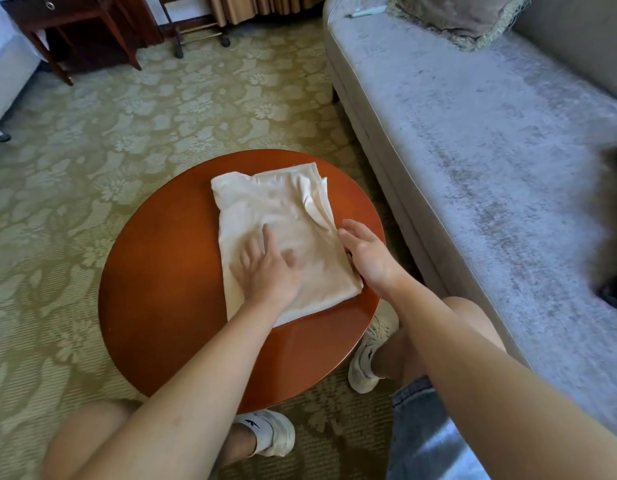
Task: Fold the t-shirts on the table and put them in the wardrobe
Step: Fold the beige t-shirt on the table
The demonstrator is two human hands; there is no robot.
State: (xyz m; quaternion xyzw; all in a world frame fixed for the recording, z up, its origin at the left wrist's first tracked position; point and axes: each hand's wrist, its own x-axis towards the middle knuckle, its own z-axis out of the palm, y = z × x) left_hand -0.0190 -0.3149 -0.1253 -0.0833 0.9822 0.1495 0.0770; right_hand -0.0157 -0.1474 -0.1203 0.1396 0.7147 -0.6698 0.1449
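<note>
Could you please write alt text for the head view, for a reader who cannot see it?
A person's left hand presses flat on a partly folded cream t-shirt on a round wooden table, while the right hand is open at the shirt's right edge. A grey sofa stands alongside.

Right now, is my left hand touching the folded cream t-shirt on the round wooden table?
Touching. The head view shows the left hand lying flat, fingers spread, on the near half of the folded cream t-shirt.
</note>
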